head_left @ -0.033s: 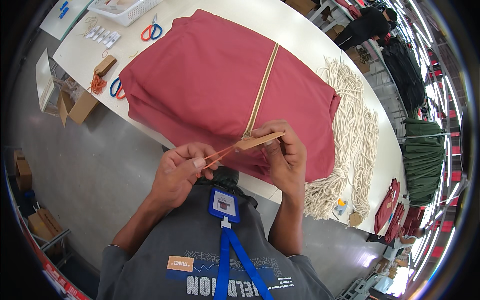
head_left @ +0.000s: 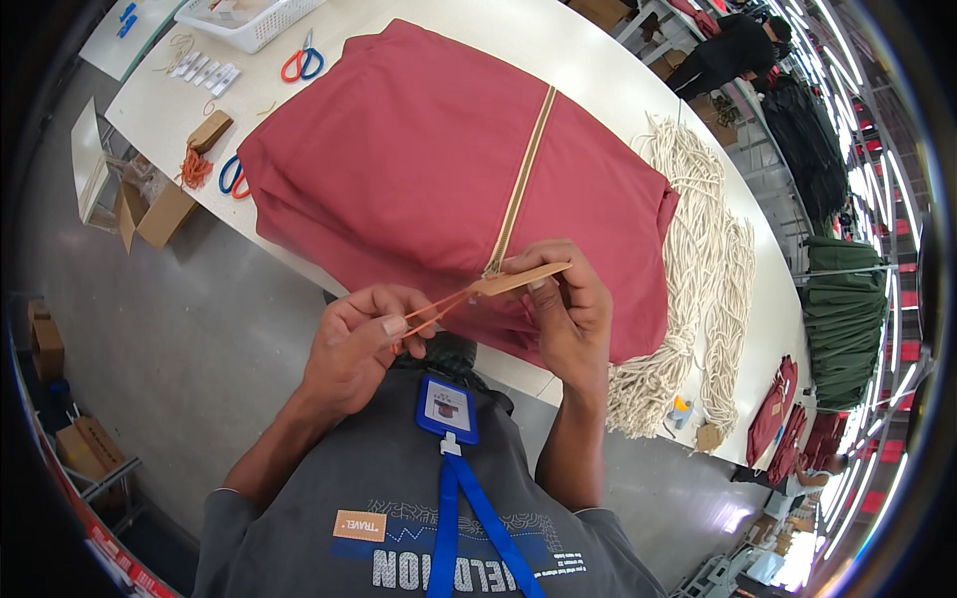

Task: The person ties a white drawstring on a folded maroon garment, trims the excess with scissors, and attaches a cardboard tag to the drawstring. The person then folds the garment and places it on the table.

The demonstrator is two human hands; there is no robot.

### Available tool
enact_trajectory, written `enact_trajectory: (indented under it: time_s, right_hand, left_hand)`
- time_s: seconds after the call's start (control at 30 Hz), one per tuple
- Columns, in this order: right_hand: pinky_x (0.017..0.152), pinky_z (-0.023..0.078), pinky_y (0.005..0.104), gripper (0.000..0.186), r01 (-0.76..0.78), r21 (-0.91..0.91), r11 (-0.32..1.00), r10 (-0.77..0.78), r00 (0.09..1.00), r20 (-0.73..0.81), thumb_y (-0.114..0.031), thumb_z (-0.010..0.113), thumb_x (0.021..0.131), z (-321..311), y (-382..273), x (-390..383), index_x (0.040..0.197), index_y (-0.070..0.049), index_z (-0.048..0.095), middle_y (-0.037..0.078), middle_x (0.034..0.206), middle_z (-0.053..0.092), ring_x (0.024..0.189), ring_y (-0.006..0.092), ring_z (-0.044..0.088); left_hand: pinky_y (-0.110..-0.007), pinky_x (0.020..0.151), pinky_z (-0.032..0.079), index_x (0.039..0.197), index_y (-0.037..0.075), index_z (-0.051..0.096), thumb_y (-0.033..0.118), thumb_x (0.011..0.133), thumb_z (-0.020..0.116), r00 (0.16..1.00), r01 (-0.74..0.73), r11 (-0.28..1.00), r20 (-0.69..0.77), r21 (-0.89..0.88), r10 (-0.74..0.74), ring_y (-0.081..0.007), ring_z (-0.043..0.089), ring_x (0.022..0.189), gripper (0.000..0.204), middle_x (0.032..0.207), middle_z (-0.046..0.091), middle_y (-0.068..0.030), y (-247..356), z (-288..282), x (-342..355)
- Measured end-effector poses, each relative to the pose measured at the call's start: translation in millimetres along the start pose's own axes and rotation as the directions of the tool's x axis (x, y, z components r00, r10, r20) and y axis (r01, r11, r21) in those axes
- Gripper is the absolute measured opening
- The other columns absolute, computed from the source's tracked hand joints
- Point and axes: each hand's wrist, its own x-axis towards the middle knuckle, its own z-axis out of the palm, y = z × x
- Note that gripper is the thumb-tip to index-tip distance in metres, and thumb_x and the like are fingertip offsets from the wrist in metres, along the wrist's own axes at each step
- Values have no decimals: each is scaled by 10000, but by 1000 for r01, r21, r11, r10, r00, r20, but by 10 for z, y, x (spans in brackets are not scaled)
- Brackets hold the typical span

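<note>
A brown cardboard hang tag (head_left: 520, 280) is pinched between the thumb and fingers of my right hand (head_left: 570, 317). An orange string (head_left: 439, 311) runs from the tag's left end to my left hand (head_left: 361, 339), whose closed fingers keep it stretched in a narrow loop. Both hands are over the near edge of a large dark-red fabric piece (head_left: 429, 149), perhaps a bag or cover. A tan-edged zipper (head_left: 524, 179) crosses it, and its lower end with the metal pull lies right behind the tag. My fingers partly hide the string's end and the pull.
The fabric lies on a white table (head_left: 588, 75). Bundles of cream cord (head_left: 693, 229) are at its right. Leftward are scissors (head_left: 302, 62), a second pair (head_left: 233, 177), a stack of tags (head_left: 210, 131), orange strings (head_left: 195, 167) and a white basket (head_left: 261, 30).
</note>
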Motion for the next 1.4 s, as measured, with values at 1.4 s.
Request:
enact_trajectory:
  time_s: [1.4]
  right_hand:
    - [692, 532, 473, 303, 103, -625, 774, -61, 994, 88, 84, 598, 820, 171, -223, 91, 1088, -52, 627, 154, 981, 633, 868, 392, 658]
  left_hand:
    - [-226, 563, 575, 1458, -50, 448, 207, 1062, 550, 994, -6, 976, 101, -218, 28, -193, 766, 777, 483, 1407, 568, -307, 17, -134, 140]
